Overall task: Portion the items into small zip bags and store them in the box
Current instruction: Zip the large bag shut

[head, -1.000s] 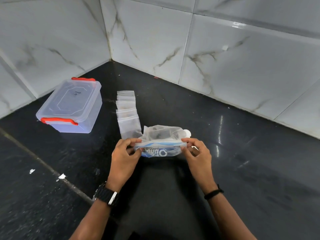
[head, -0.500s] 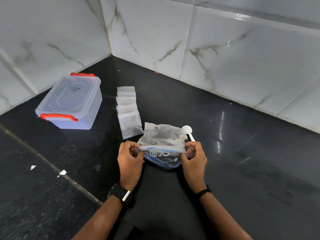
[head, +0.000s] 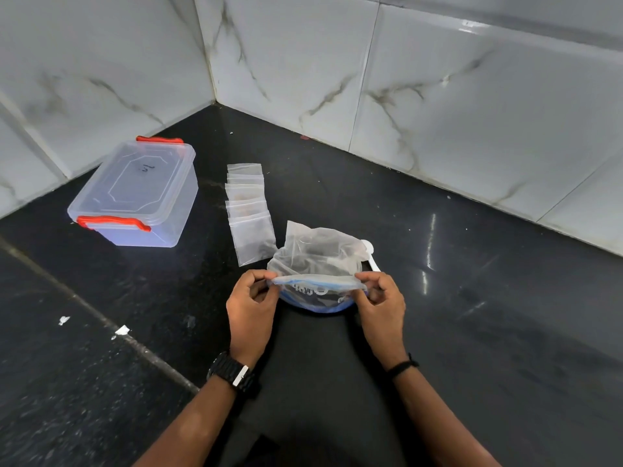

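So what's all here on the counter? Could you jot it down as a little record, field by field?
surface: black counter in a tiled corner
left hand: pinches left end of large bag's top edge
right hand: pinches right end
large bag: clear, blue print, dark contents
small zip bags: overlapping row, lying flat
box: clear, red latches, lid on
spoon: white, behind the bag

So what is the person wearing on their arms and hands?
No gloves and no sleeves show: both forearms are bare. The left hand has a chunky black watch with a silver buckle on its wrist. The right hand has just a thin black band around its wrist. No rings can be seen.
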